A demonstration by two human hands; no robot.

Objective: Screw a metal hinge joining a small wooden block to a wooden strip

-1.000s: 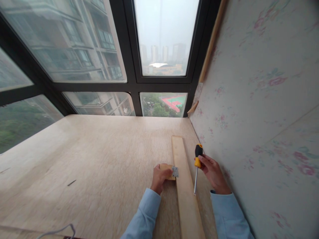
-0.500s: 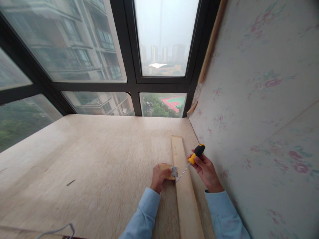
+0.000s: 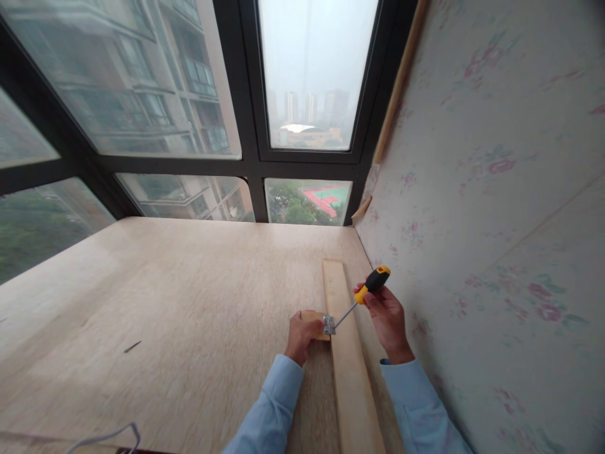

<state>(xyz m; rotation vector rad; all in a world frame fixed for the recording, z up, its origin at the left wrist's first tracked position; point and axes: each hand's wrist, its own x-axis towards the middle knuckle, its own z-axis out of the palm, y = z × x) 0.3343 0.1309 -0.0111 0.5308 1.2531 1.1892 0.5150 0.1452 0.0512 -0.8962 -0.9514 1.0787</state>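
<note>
We take this for a room in a home, at a bay window. Flowered wallpaper point(image 3: 501, 265) covers the wall on our right, its edge peeling in the corner by a strip of wooden trim point(image 3: 399, 94). Ahead of us, dark frames point(image 3: 189, 166) hold large panes over a broad, pale sill point(image 3: 189, 284). Outside we see a neighbouring block point(image 3: 132, 94) with rows of windows. We look down on trees point(image 3: 295, 203) and a red-and-green court point(image 3: 326, 199), so we are above ground level; towers point(image 3: 290, 106) stand in haze beyond.

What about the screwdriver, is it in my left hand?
No, your right hand holds the screwdriver, while your left hand grips a short wooden piece.
</note>
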